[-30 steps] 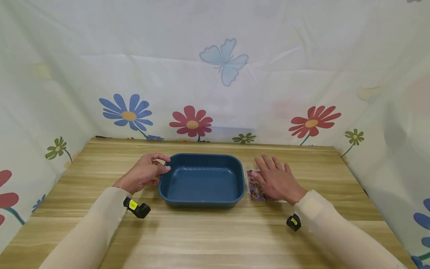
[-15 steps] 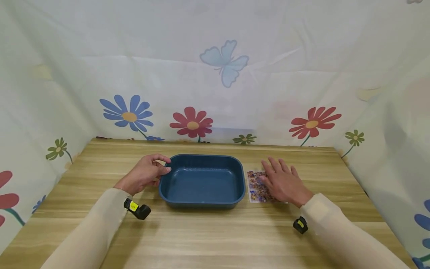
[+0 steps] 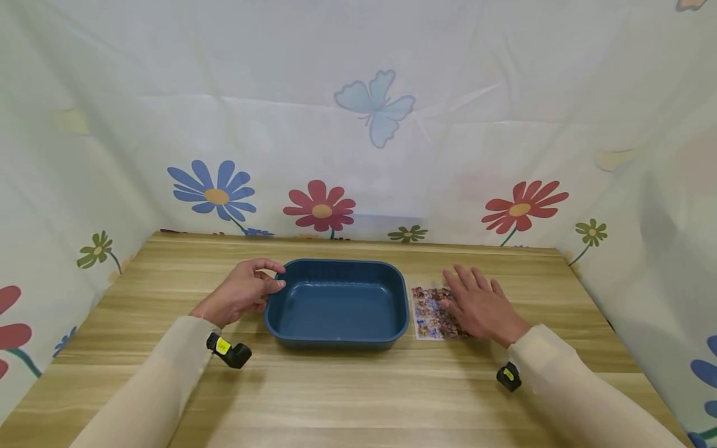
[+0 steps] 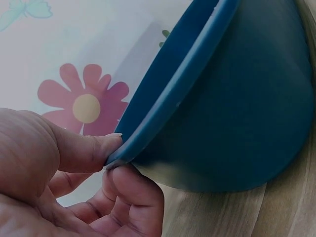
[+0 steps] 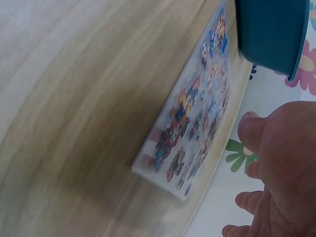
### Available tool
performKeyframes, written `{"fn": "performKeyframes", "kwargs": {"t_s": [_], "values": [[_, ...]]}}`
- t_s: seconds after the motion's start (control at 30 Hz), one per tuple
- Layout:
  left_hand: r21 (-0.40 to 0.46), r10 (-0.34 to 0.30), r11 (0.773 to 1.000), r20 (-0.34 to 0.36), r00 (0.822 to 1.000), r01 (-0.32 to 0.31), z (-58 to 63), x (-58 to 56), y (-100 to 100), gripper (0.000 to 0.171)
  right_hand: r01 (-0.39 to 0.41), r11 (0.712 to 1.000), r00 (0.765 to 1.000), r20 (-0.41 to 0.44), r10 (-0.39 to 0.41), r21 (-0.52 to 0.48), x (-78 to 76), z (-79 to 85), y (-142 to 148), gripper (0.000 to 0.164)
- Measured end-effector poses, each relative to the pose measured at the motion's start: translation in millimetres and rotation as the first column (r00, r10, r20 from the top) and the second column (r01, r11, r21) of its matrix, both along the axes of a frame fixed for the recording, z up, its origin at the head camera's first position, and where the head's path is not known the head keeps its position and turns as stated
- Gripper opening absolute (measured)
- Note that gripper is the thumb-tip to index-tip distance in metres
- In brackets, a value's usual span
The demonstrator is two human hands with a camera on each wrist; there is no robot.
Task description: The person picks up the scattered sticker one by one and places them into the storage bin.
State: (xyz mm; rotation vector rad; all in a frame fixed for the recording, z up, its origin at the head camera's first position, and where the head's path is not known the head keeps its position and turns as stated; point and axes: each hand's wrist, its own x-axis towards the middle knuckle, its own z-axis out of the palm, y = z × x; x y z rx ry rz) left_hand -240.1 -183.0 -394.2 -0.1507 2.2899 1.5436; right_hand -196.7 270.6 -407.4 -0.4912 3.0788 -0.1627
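A dark blue rectangular basin [image 3: 336, 341] with rounded corners sits on the table, and nothing lies in it. My left hand [image 3: 239, 291] pinches its left rim between thumb and curled fingers; the left wrist view shows the thumb [image 4: 91, 150] on the inner side of the rim. To the right of the basin lies a flat sheet printed with small colourful cartoon figures [image 3: 428, 317], like a sticker sheet. My right hand [image 3: 486, 308] is spread over the sheet's right part and hides it in the head view. In the right wrist view that hand appears raised above the sheet, holding nothing.
The wood-grain table [image 3: 336, 398] reaches back to a white cloth [image 3: 448, 155] printed with flowers and a butterfly. The same cloth hangs on both sides. A small black camera is strapped to each wrist.
My right hand has moved to the right and slightly nearer to me, uncovering more of the sheet. The left hand keeps its pinch on the basin, which stays in place.
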Motion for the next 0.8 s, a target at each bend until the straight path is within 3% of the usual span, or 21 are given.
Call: {"fn": "performKeyframes", "kwargs": {"t_s": [0.47,0.8], "values": [[0.006,-0.015,1.000,-0.015,1.000,0.015,-1.7,-0.1,-1.9,0.040,0.006,1.000,1.000,0.030,-0.005,-0.020,-6.1,-1.9,10.4,0.072],[0.013,-0.023,1.000,-0.019,1.000,0.023,-2.1,-0.3,-2.0,0.039,-0.017,0.999,1.000,0.003,0.018,-0.046,-16.9,-2.8,17.7,0.058]]}}
